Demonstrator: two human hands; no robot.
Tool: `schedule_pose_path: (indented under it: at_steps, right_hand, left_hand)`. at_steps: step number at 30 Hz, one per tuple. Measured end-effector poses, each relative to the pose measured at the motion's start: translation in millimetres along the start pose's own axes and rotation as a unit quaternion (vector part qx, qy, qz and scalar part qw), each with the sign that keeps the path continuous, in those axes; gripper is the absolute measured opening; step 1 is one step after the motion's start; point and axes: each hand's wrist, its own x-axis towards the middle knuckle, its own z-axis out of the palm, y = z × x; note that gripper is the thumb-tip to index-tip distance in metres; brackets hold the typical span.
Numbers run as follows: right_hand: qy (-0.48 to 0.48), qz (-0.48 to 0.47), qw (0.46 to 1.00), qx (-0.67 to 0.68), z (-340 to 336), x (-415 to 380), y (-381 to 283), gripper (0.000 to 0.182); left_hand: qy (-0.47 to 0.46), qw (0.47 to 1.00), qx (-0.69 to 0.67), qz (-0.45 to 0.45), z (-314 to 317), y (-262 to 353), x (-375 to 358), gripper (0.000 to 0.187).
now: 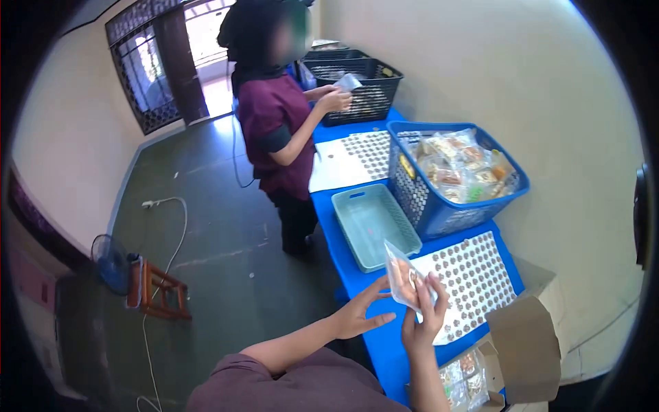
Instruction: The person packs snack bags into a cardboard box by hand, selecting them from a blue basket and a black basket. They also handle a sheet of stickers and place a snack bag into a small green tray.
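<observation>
A clear plastic packet with orange-brown contents [403, 280] is in my right hand [427, 317], whose fingers and thumb close on its lower right side. My left hand [358, 313] is open, fingers and thumb apart, with its fingertips close to the packet's left edge. Below and to the right of the packet lies a white sheet with rows of small round brown stickers [473, 285]. A pale green plastic basket [371, 223] stands just beyond my hands on the blue-covered table [384, 349].
A blue basket [449, 218] piled with filled packets [463, 165] stands against the wall. An open cardboard box [525, 350] at the near right holds more packets [467, 379]. Further along, a person [278, 130] holds a clear bag by black baskets [374, 96]. A fan [111, 264] and cable occupy the floor.
</observation>
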Motion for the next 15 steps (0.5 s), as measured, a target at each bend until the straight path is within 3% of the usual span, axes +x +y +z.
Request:
schedule_pose_path:
  at_steps: [1,4,6,7,8,9,11,14,15]
  right_hand:
    - [-0.019,0.043,0.999,-0.017,-5.7,-14.9,-4.9,0.049]
    - [-0.077,0.079,0.991,-0.07,-22.4,-42.8,-23.4,0.046]
    - [-0.107,0.115,0.986,-0.046,-38.8,-59.9,-30.1,0.041]
    - [-0.148,0.141,0.979,-0.004,-43.5,-67.0,-31.3,0.038]
    - [-0.135,0.143,0.98,-0.016,-45.8,-75.2,-32.5,0.038]
    - [-0.088,0.228,0.969,0.032,-46.7,-84.4,-34.3,0.039]
    - [-0.011,0.343,0.931,0.123,-42.6,-101.8,-31.4,0.042]
    - [0.011,0.376,0.904,0.202,-16.9,-100.4,-36.4,0.046]
    - [-0.021,0.377,0.896,0.234,-5.8,-96.8,-40.0,0.048]
  left_hand:
    - [-0.046,0.997,0.062,0.005,2.5,0.4,0.9,0.068]
    - [-0.115,0.99,0.082,0.015,20.5,-24.1,-5.1,0.062]
    - [-0.135,0.99,0.03,-0.006,32.7,-43.7,-10.5,0.059]
    - [-0.036,0.995,-0.077,-0.058,35.1,-45.6,-9.0,0.058]
    - [0.065,0.975,-0.18,-0.113,34.2,-47.3,-5.5,0.056]
    - [0.109,0.978,-0.163,-0.07,32.6,-40.9,-2.8,0.062]
    - [0.071,0.984,-0.142,-0.077,14.9,-33.5,-7.3,0.061]
    - [0.011,0.981,-0.125,-0.145,-16.4,-11.1,-24.2,0.057]
    - [-0.014,0.987,-0.046,-0.152,-25.1,-6.7,-32.5,0.057]
